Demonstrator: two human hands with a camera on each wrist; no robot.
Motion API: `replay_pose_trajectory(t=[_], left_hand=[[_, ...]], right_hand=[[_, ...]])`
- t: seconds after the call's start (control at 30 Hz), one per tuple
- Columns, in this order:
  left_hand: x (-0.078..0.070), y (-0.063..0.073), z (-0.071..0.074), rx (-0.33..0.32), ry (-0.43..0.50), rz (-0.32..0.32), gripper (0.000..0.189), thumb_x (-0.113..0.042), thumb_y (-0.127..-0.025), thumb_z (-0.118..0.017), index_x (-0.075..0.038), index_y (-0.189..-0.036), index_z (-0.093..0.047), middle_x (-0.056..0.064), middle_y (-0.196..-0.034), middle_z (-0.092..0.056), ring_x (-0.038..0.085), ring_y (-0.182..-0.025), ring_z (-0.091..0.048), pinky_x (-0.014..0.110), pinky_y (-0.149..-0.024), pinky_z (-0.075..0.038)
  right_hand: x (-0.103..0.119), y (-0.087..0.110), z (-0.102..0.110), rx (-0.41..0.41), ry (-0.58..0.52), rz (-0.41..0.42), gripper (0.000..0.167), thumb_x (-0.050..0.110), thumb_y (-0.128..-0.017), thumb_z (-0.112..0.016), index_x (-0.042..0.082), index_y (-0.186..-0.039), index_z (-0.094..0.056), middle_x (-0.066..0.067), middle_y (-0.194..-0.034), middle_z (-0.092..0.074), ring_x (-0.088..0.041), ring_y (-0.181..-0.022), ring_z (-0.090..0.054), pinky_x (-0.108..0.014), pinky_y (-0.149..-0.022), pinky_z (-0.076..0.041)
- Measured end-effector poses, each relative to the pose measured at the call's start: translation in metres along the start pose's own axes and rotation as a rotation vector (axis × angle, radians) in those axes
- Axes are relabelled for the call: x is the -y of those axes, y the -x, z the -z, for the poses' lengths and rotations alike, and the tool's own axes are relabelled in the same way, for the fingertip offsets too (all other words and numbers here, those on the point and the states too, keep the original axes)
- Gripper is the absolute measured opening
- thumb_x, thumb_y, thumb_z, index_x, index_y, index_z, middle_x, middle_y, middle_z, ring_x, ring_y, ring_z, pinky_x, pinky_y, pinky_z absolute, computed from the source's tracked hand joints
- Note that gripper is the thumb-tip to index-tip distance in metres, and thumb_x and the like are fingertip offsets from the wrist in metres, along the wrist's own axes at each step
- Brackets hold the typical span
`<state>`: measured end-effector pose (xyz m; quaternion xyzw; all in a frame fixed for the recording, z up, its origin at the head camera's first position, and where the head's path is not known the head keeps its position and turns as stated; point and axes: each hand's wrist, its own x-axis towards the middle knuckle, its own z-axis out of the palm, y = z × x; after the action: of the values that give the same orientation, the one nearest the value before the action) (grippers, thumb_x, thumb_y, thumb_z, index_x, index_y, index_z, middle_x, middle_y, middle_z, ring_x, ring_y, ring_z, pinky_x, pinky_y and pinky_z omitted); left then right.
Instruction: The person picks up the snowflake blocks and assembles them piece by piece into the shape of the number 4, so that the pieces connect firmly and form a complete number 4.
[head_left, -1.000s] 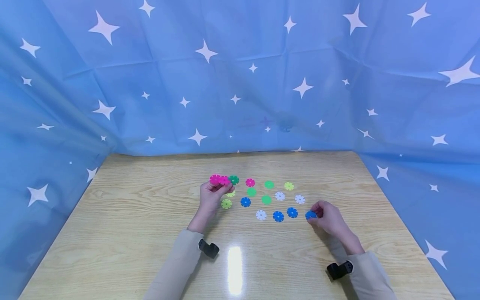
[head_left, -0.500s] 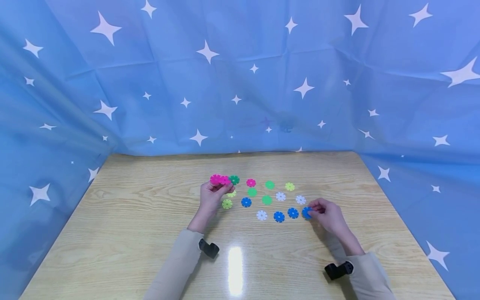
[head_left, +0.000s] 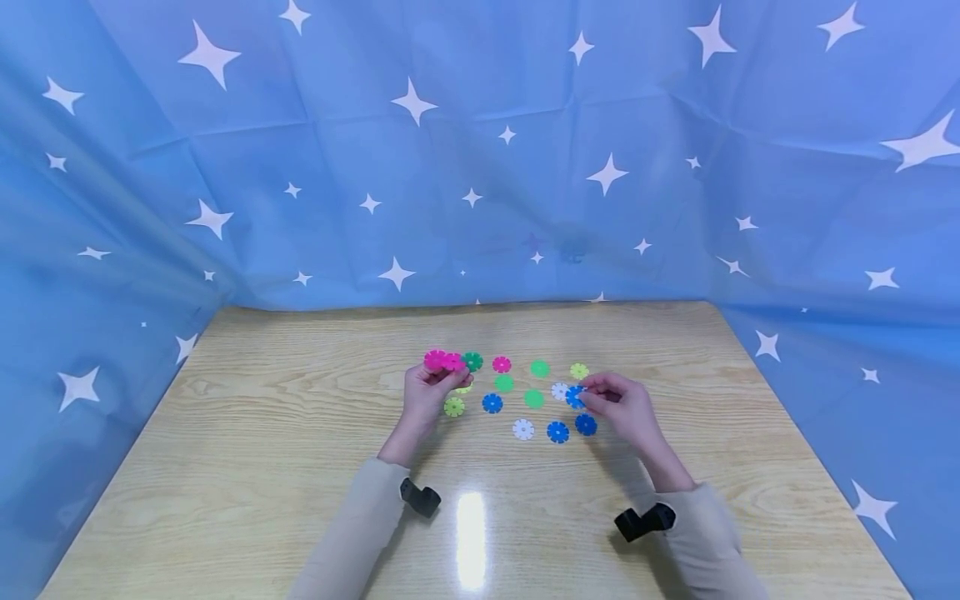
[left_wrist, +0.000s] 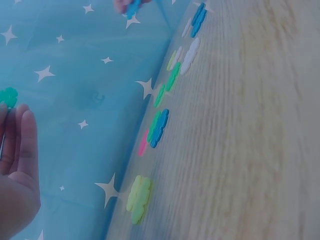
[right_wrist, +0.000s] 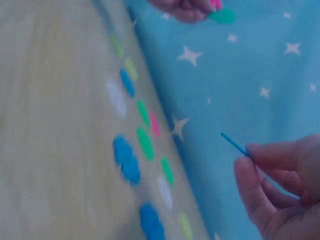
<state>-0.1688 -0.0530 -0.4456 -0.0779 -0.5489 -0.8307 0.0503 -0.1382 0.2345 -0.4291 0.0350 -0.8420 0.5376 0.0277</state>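
Note:
My left hand [head_left: 426, 396] pinches a row of linked notched plastic discs, two pink ones [head_left: 435, 360] and a dark green disc [head_left: 472, 361], raised over the table. In the left wrist view only the green disc [left_wrist: 8, 96] shows above my fingertips. Between thumb and index finger, my right hand [head_left: 622, 408] pinches a blue disc [head_left: 575, 397], which overlaps a white disc [head_left: 559, 391] in the head view. The right wrist view shows that blue disc [right_wrist: 232, 143] edge-on, held off the table. The two held sets are apart.
Several loose discs lie flat on the wooden table [head_left: 262, 467]: a pink disc [head_left: 501, 364], green discs [head_left: 533, 398], yellow-green discs [head_left: 453, 407], blue discs [head_left: 557, 432] and a white disc [head_left: 522, 429]. A blue star-patterned curtain [head_left: 480, 167] stands behind the table.
My right hand has lifted the blue disc from the right end of the front row and carried it left and up. The left hand with its linked discs has hardly moved.

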Motion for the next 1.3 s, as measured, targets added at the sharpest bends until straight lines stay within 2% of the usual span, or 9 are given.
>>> replay_pose_trajectory(t=[0.23,0.43,0.57,0.73,0.9,1.0,1.3], left_hand=[[-0.002,0.001,-0.001,0.004,0.010,-0.016,0.036,0.018,-0.082,-0.058,-0.016,-0.080,-0.068,-0.001,-0.076,-0.068,0.010,-0.068,-0.067,0.024,-0.068,-0.059],[-0.001,0.001,-0.001,0.001,0.012,-0.010,0.033,0.018,-0.082,-0.058,-0.014,-0.081,-0.067,0.000,-0.076,-0.068,0.010,-0.068,-0.067,0.025,-0.068,-0.059],[-0.002,0.001,-0.002,0.003,0.008,-0.013,0.029,0.018,-0.082,-0.058,-0.010,-0.082,-0.066,0.000,-0.077,-0.068,0.011,-0.068,-0.067,0.025,-0.068,-0.059],[-0.002,0.002,-0.003,0.002,-0.004,-0.017,0.021,0.017,-0.082,-0.059,-0.002,-0.085,-0.066,0.001,-0.076,-0.067,0.011,-0.068,-0.067,0.025,-0.068,-0.059],[0.000,0.001,-0.003,0.005,-0.012,-0.019,0.010,0.018,-0.081,-0.059,0.013,-0.090,-0.062,0.001,-0.076,-0.067,0.011,-0.068,-0.067,0.026,-0.068,-0.059],[0.001,0.002,-0.004,0.013,-0.036,-0.027,0.013,0.017,-0.081,-0.060,0.021,-0.093,-0.057,0.000,-0.076,-0.067,0.011,-0.068,-0.067,0.025,-0.068,-0.059],[-0.001,0.003,-0.005,0.036,-0.085,-0.023,0.013,0.013,-0.083,-0.062,0.018,-0.094,-0.059,-0.002,-0.078,-0.067,0.010,-0.069,-0.067,0.026,-0.071,-0.059]], right_hand=[[0.026,-0.010,-0.021,0.047,-0.172,0.011,0.022,0.007,-0.088,-0.065,-0.007,-0.105,-0.063,-0.014,-0.086,-0.062,-0.010,-0.071,-0.062,-0.026,-0.068,-0.059],[0.042,-0.015,-0.037,0.056,-0.235,0.040,0.023,0.005,-0.087,-0.066,-0.009,-0.105,-0.063,-0.009,-0.084,-0.062,-0.010,-0.070,-0.061,-0.026,-0.068,-0.059],[0.050,-0.017,-0.048,0.043,-0.271,0.039,0.023,0.004,-0.087,-0.066,-0.009,-0.105,-0.063,-0.006,-0.083,-0.062,-0.009,-0.070,-0.061,-0.024,-0.067,-0.058],[0.056,-0.020,-0.059,0.037,-0.300,0.021,0.022,0.004,-0.087,-0.066,-0.006,-0.105,-0.064,-0.007,-0.084,-0.061,-0.011,-0.071,-0.062,-0.027,-0.069,-0.059],[0.061,-0.021,-0.070,0.025,-0.348,0.001,0.022,0.005,-0.087,-0.066,-0.006,-0.106,-0.064,-0.008,-0.085,-0.062,-0.013,-0.071,-0.063,-0.028,-0.071,-0.059],[0.063,-0.022,-0.075,0.021,-0.384,-0.005,0.023,0.005,-0.087,-0.065,-0.007,-0.107,-0.063,-0.009,-0.085,-0.063,-0.011,-0.071,-0.063,-0.026,-0.071,-0.058],[0.068,-0.022,-0.082,0.041,-0.459,-0.014,0.024,0.004,-0.089,-0.063,-0.010,-0.108,-0.061,-0.008,-0.087,-0.063,-0.011,-0.073,-0.063,-0.025,-0.073,-0.058]])
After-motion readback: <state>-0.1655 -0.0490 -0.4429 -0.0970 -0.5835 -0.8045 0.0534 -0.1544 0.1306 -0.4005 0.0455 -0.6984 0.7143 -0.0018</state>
